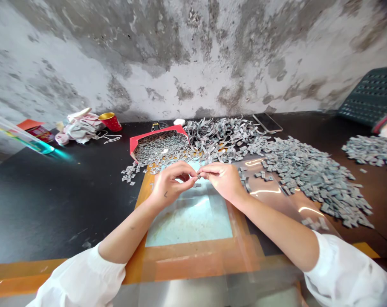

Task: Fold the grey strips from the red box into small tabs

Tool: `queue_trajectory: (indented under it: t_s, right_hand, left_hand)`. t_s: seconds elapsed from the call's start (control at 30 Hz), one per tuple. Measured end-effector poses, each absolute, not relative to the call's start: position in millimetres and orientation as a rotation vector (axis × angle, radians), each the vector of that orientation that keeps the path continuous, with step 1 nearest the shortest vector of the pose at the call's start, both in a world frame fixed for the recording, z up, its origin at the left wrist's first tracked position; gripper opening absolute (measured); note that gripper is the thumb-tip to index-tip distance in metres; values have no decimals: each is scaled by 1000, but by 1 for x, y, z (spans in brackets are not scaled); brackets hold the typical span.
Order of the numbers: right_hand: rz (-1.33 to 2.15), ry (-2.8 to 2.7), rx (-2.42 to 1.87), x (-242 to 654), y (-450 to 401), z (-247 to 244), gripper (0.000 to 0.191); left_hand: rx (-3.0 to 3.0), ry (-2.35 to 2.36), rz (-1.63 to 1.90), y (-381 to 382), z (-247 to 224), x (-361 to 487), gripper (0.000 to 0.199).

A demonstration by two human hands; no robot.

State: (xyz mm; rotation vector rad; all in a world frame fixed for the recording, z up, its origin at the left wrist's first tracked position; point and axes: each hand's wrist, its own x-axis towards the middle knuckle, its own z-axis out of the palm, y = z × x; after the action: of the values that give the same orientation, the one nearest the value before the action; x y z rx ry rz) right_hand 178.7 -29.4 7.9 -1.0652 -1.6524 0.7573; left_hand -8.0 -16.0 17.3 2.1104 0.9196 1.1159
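Note:
My left hand [174, 184] and my right hand [222, 180] meet at the fingertips, pinching a tiny grey piece [198, 175] between them. Under them lies an orange-framed board [189, 219] with a pale blue centre. Just beyond my fingers, a red-rimmed box [158, 133] lies tilted, full of small grey pieces. Tangled grey strips [222, 136] are heaped behind it. A wide spread of small grey pieces [311, 183] lies to the right, partly under a clear plastic sheet [264, 187]. White sleeves cover both forearms near the bottom corners.
The black table [62, 200] meets a stained concrete wall [193, 55]. At the back left stand a red cup [110, 121] and crumpled cloth [80, 130]. A phone [267, 123] lies at the back, and a dark perforated crate [371, 96] sits at right.

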Motion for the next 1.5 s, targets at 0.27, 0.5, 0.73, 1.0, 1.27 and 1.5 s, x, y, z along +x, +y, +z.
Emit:
queue_trajectory:
  t_s: [0.27,0.5,0.73,1.0,1.27,1.5]
  right_hand:
    - [601,-1703,-1014,182,-29,14,15]
    - [472,-1738,-991,181,-39,23,34]
    - [591,-1684,-994,178,-39,21,26]
    - [968,-1511,-943,177,-34,21,31]
    - [942,-1523,-959,175,-35,22,33]
    - [963,-1494,-929,173,-36,20,30]
  left_hand:
    - [2030,984,1090,-14,14,-5,11]
    - [2049,1115,1284,-22,17,-1,8]
    - [2270,1061,1321,-24,18,-4,6]
    - [2343,1036,1358,-20,15,-6,21]
    - [2114,1157,1213,-24,17,-2,10]
    - [1839,1144,1188,-25,13,3,19]
